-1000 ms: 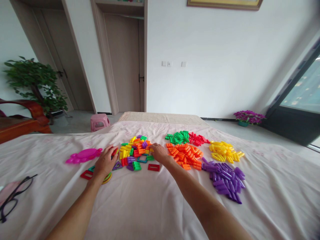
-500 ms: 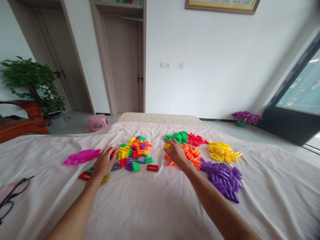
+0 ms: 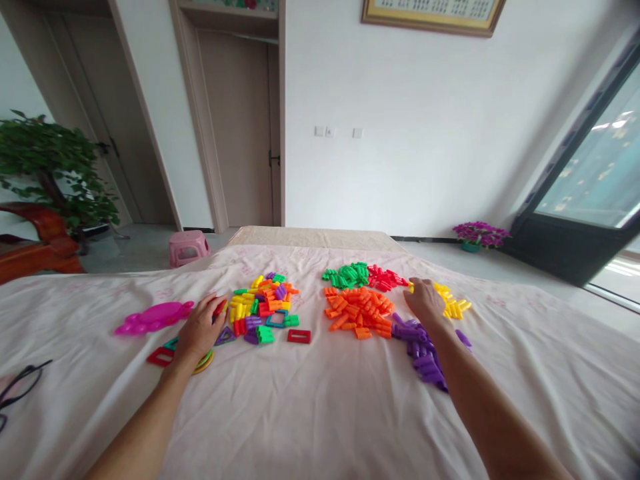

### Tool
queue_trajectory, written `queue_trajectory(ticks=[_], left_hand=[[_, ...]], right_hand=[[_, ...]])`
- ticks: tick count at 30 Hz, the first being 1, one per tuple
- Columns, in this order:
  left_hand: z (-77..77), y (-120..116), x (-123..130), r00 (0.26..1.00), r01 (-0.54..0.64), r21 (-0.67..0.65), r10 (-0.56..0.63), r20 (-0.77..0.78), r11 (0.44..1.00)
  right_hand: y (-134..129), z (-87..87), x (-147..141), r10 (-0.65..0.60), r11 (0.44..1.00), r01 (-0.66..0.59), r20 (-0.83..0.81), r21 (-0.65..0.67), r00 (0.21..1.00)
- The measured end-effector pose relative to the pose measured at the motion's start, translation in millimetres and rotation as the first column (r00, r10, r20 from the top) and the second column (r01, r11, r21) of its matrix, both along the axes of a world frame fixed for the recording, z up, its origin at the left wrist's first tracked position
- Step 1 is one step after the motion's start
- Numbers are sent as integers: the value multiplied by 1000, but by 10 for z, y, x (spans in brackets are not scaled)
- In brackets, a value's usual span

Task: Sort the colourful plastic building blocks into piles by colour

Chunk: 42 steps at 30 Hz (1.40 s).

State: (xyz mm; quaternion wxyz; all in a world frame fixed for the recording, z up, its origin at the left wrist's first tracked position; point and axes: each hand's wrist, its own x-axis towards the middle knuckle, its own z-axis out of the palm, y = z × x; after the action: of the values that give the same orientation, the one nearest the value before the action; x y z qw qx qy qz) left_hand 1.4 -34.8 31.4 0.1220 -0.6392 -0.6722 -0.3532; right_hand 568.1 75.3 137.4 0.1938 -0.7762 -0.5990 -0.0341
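Note:
Small plastic pieces lie on a pale pink bedsheet. A mixed-colour pile is left of centre. To its right are sorted piles: green, red, orange, yellow and purple. My right hand is over the left edge of the yellow pile, fingers curled with a yellow piece at the fingertips. My left hand rests beside the mixed pile and holds a red piece at its fingertips.
A magenta flat toy lies left of my left hand. Flat red frames and other shapes lie around the mixed pile. Glasses sit at the far left. Beyond the bed are a pink stool, a plant and flowers.
My right hand took a yellow piece from the mixed pile and carried it right, over the orange pile, to the yellow pile. My left hand stayed in place. The view shifted slightly right.

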Motion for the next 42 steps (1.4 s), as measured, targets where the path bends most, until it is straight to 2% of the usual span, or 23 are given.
queue_trajectory(ticks=[2,5,9,12,16,20,25,28,32,38,42], left_hand=[[-8,7,-9,1000,-2,-3,2,-3,1000],[-25,13,-21,1000,-6,-2,6,-4,1000],[-51,17,-34,1000,-3,-7,3,-12,1000],[-51,13,-31,1000,-12,-27,12,-15,1000],[-23,-3,-12,1000,-19,-37,19,-12,999],[-5,-8,-7,1000,-8,-26,8,-8,1000],[-30,8,-35,1000,6,-22,-6,2,1000],[-47,16,-45,1000,-6,-28,6,6,1000],[-49,17,-45,1000,-12,-29,12,-2,1000],[-48,21,-46,1000,-9,-37,9,7,999],[-53,19,-44,1000,-8,-34,9,6,999]], right_hand=[[-75,-29,-105,60,997,-59,-24,43,998],[-255,-117,-476,266,960,-256,-74,115,961],[-555,-266,-1109,591,802,-563,-135,198,795],[-752,-368,-1509,708,707,-677,-204,205,677],[-909,-490,-1836,741,667,-721,-267,189,616],[-953,-578,-1960,757,640,-754,-284,145,588],[-914,-647,-1994,746,649,-752,-291,117,599],[-914,-671,-1998,751,647,-745,-304,164,586],[-940,-686,-1989,784,611,-760,-299,223,543],[-923,-710,-1952,772,624,-751,-316,214,551],[-897,-738,-1940,785,612,-750,-310,251,537]])
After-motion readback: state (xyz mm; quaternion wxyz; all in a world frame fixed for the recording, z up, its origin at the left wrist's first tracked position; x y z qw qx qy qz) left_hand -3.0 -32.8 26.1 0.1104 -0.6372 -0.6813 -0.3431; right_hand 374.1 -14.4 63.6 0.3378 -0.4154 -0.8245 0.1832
